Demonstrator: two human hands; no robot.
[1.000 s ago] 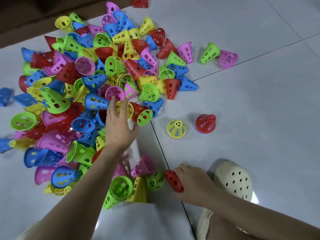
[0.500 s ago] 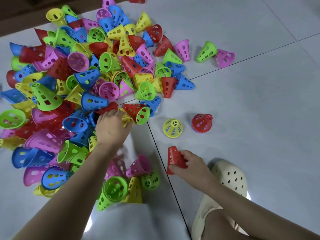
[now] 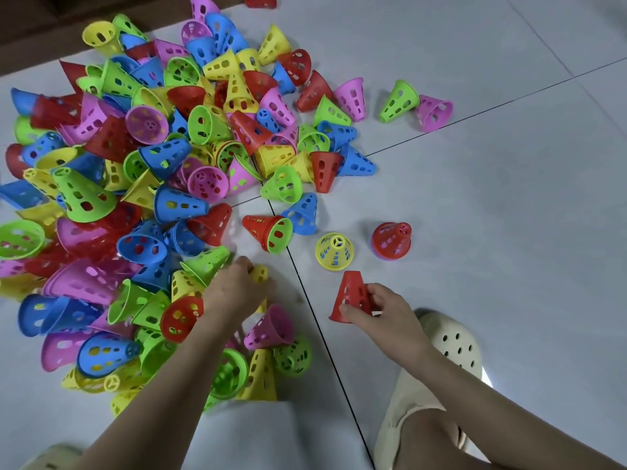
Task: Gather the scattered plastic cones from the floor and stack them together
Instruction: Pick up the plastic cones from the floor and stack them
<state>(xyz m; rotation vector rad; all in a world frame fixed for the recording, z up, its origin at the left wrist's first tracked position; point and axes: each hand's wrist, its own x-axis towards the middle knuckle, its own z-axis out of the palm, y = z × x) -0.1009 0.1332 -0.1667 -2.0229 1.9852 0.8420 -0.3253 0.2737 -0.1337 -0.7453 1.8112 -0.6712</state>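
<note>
The right hand (image 3: 380, 310) pinches a red cone (image 3: 351, 296) by its wide rim, thumb on the near edge and fingers curled behind the wall; the cone's long axis runs away from the person, narrow tip pointing forward and slightly left, wide mouth toward the wrist. The left hand (image 3: 237, 290) is curled round a small yellow cone (image 3: 259, 274) at the near edge of the pile, though how that cone lies is largely hidden by the fingers. Just ahead of the right hand stand two short stacks, both tip up with their axes vertical: a yellow stack (image 3: 334, 251) and, to its right, a red-topped stack (image 3: 392, 240) with a purple rim showing underneath. Ahead of the left hand a red and green nested pair (image 3: 268, 232) lies on its side, mouth facing right and toward the person. Beyond and to the left of that hand spreads the big pile of cones (image 3: 135, 198), tipped every way on the floor (image 3: 509, 198). I judge the task barely begun: only a few cones are stacked and nearly all are left. A cream clog (image 3: 454, 347) sits beside the right wrist.
</note>
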